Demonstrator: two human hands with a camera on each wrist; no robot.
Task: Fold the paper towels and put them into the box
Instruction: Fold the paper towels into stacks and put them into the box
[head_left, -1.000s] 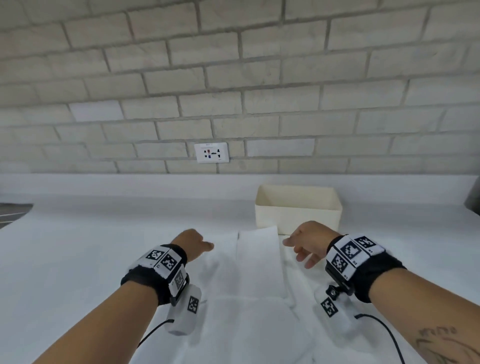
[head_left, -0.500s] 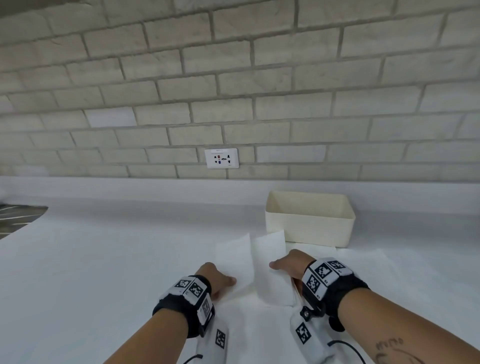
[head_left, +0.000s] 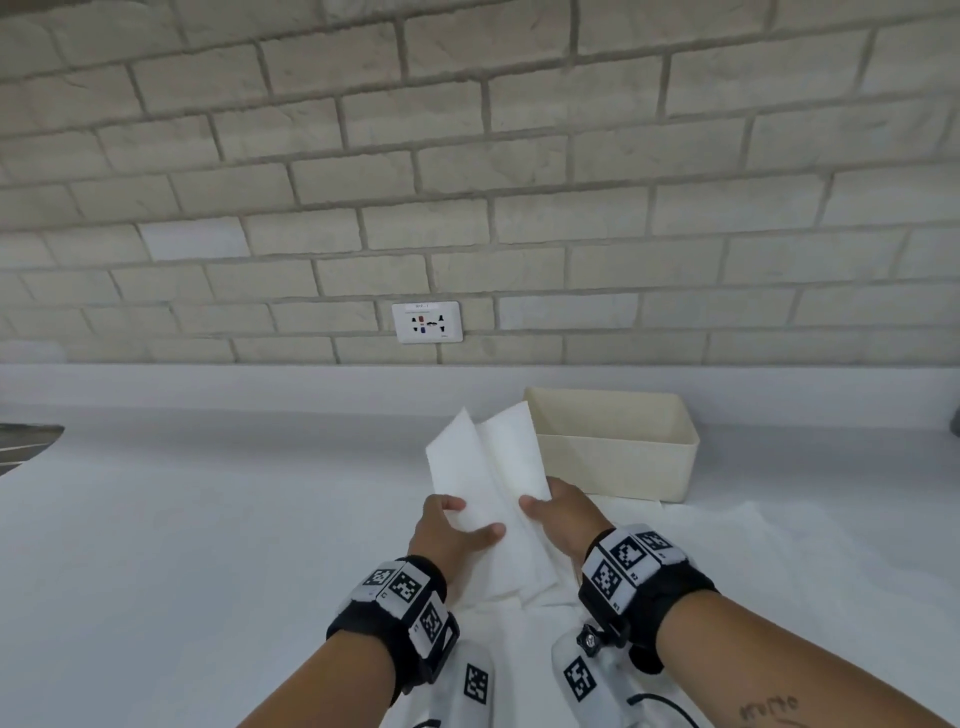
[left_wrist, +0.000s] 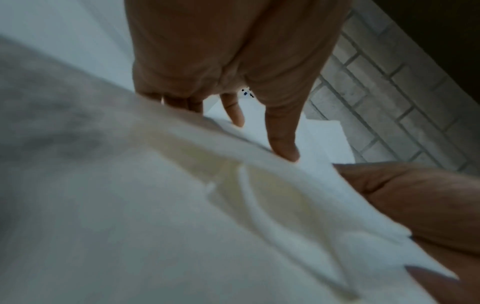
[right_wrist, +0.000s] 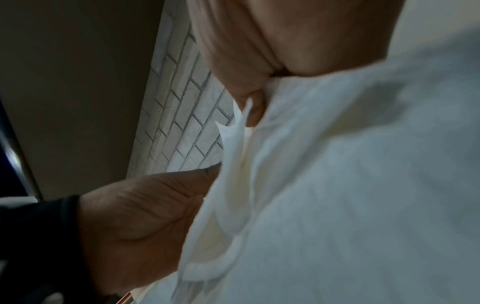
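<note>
we see both hands lifting one folded paper towel (head_left: 485, 470) above the white counter (head_left: 208, 519). the left hand (head_left: 449, 535) pinches the towel's near left edge, thumb laid on top and fingers curled beneath; in the left wrist view its fingers (left_wrist: 281, 139) press onto the sheet (left_wrist: 182, 205). the right hand (head_left: 563, 517) grips the near right edge, thumb on top, fingers hidden under the paper; in the right wrist view the towel (right_wrist: 337, 185) is nipped at the base of that hand (right_wrist: 259, 41), and the left hand (right_wrist: 135, 226) shows beside it. the towel is creased lengthwise into two raised panels, its far end tilted up and toward the wall, its right panel overlapping the near left corner of the box (head_left: 618, 452) in the head view; we cannot tell whether the two touch. the cream box stands open-topped on the counter, to the right of the towel and in front of the brick wall (head_left: 467, 182). more paper towels (head_left: 753, 561) lie flat on the counter beneath and to the right of the hands, reaching up to the box's front wall. a wall socket (head_left: 427, 322) sits in the brickwork above the towel.
</note>
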